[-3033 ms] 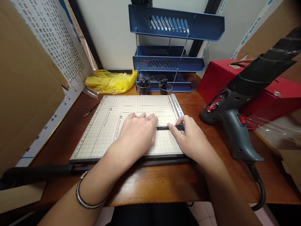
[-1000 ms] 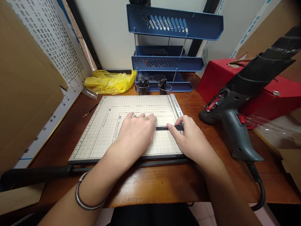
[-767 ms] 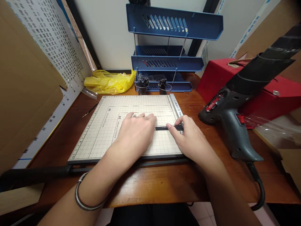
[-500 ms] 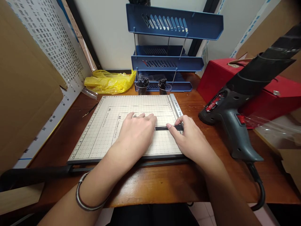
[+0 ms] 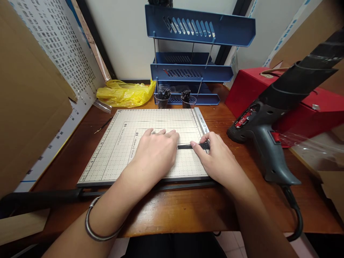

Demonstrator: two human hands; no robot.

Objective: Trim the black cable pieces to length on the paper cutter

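Note:
A bundle of thin black wires [image 5: 185, 146] lies crosswise on the white gridded board of a paper cutter [image 5: 150, 116]. My right hand [image 5: 216, 154] pinches the bundle between thumb and fingers near the board's right edge. Palm down on the board, my left hand [image 5: 157, 148] has its fingers stretched away from me, and its right side is at the wires' left ends. Whether that hand touches the ends or covers part of them is hidden. The cutter's long black handle [image 5: 45, 197] extends to the left along the front edge.
A large heat gun [image 5: 271, 136] stands on the right, with a red box [image 5: 244, 82] behind it. Behind the board are two clear cups [image 5: 162, 104] of black wires, a blue tiered tray rack [image 5: 190, 73] and a yellow plastic bag [image 5: 126, 94]. Cardboard [image 5: 29, 96] borders the left.
Both hands stay where they were, with the wire bundle still in my right hand. Only the camera's view shifts very slightly.

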